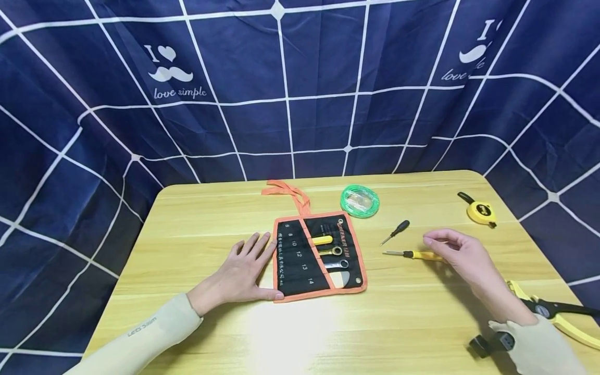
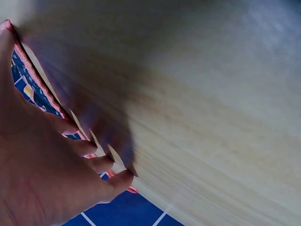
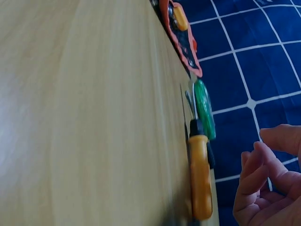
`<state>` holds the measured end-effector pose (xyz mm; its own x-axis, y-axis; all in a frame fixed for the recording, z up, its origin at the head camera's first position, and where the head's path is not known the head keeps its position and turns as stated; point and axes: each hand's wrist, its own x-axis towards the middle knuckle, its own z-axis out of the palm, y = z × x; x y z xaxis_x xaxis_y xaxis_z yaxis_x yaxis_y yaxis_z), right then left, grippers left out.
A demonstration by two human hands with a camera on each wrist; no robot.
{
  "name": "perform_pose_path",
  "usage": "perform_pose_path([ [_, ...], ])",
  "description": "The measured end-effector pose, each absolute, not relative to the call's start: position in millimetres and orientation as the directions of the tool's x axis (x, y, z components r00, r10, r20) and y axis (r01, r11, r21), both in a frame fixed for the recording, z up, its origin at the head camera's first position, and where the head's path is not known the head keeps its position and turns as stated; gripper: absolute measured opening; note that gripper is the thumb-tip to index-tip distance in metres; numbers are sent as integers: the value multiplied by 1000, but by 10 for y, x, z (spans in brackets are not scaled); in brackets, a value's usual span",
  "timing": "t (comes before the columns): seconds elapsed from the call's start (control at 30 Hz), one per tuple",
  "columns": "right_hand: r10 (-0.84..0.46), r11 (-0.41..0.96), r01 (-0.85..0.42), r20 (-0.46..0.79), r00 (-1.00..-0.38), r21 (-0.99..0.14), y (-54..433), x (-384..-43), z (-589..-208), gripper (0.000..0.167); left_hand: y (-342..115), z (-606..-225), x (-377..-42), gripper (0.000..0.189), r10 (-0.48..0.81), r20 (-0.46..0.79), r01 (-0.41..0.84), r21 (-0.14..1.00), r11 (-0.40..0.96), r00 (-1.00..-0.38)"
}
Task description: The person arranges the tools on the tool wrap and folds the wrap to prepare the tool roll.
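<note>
A black tool pouch [image 1: 300, 260] with orange trim lies on the table, tools showing in its slots: a yellow handle [image 1: 322, 240], two wrench ends [image 1: 336, 264] and a grey-and-white piece [image 1: 339, 279]. My left hand [image 1: 244, 271] is spread at the pouch's left edge, thumb on its lower corner and fingertips along the side. My right hand [image 1: 461, 255] hovers near a yellow-handled screwdriver [image 1: 422, 255]. In the right wrist view, this screwdriver [image 3: 201, 179] rests on the table apart from my fingers, thumb and index separated. A small black screwdriver [image 1: 397, 230] lies behind it.
A coil of green wire [image 1: 359, 201] lies behind the pouch's right corner, and orange ties [image 1: 292, 194] trail off its back edge. A yellow tape measure [image 1: 480, 212] sits at the back right. Yellow-and-black pliers [image 1: 550, 310] lie beside my right forearm. A dark-blue gridded curtain [image 1: 319, 125] surrounds the table.
</note>
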<state>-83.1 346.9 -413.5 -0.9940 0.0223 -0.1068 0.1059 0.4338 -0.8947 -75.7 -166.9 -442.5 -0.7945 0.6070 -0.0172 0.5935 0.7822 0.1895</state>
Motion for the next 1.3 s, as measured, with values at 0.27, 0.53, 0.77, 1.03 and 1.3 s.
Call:
perform_pose_path([
  [0.27,47,442,129,-121,-992,-888,3650,-728,-4191,10,-1680,-4459,-745,124,581,-41,560,219,799,-813],
  [0.53,56,499,126,-113,-992,-857,3785,-648,-4292,11,-1662,-4421,-731,123,555,-82,528,218,821,-828],
  [0.77,43,545,117,-112,-993,-830,3797,-615,-4345,13,-1641,-4393,-710,121,512,-143,484,194,854,-847],
  [1.03,-3,599,113,-143,-990,-793,3782,-626,-4384,38,-1634,-4372,-707,121,478,-184,447,188,875,-859],
  [1.3,-25,633,103,-153,-988,-767,3778,-657,-4381,34,-1654,-4304,-707,124,510,-213,491,138,860,-833],
])
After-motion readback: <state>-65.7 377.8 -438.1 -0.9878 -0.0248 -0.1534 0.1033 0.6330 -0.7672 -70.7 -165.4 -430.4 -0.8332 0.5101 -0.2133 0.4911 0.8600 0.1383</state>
